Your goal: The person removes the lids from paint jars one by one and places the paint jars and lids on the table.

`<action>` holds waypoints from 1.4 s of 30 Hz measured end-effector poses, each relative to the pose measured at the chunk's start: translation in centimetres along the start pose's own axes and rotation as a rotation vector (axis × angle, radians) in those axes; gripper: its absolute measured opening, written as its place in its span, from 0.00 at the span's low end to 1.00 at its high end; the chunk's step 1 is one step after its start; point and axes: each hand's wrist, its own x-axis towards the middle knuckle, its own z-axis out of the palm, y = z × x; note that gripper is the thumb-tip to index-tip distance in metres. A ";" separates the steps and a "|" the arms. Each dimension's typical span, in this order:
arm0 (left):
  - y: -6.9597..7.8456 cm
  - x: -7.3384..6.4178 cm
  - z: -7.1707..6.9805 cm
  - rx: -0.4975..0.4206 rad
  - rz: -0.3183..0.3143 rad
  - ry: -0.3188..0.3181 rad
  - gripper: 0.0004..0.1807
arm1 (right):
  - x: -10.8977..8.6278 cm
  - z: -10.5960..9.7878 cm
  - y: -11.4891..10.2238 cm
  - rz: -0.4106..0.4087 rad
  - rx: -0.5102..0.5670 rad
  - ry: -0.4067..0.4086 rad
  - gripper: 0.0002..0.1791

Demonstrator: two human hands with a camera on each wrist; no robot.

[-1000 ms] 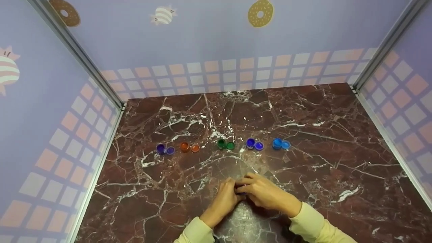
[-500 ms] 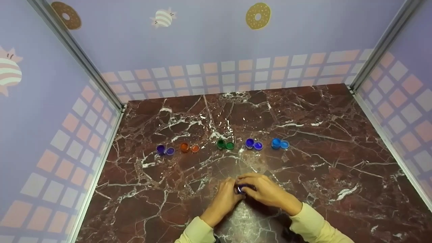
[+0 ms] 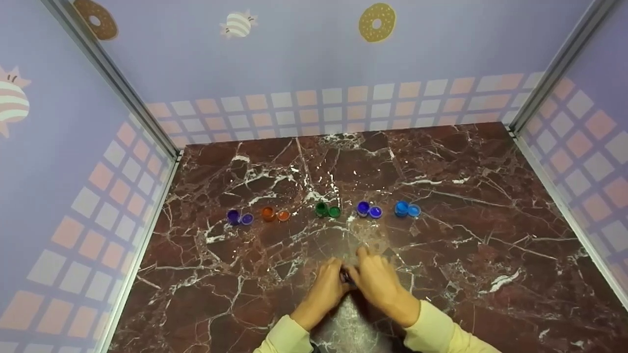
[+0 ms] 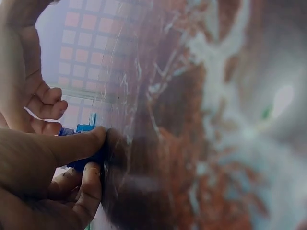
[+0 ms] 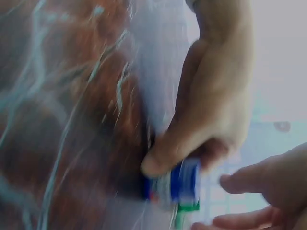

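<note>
My left hand pinches a small blue paint pot low over the table, its thumb and fingers on the pot's sides. In the left wrist view the hand covers much of the blue paint pot. Close by on the right is my right hand. The right wrist view shows the right hand with fingers loosely bent and apart from the pot, holding nothing. Whether the pot's lid is fastened cannot be told.
Farther back stands a row of uncapped paint pots: purple, orange, green, blue and light blue. Each has its lid flipped over at its right. Patterned walls border the marbled table behind and at both sides.
My right hand's fingers have left the pot, and the hand has turned more upright beside it. The left hand keeps its grip in the same place. The back row stands unchanged.
</note>
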 end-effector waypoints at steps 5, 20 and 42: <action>-0.2 0.0 0.1 0.039 0.075 0.022 0.13 | -0.6 1.1 -1.3 -0.067 -0.147 -0.018 0.18; -0.2 0.1 -0.1 0.024 0.039 -0.004 0.14 | -0.4 0.7 1.4 -0.352 0.101 -0.060 0.12; -0.3 0.2 -0.5 0.005 -0.003 -0.057 0.20 | 0.9 -0.2 4.1 -0.639 0.228 -0.156 0.13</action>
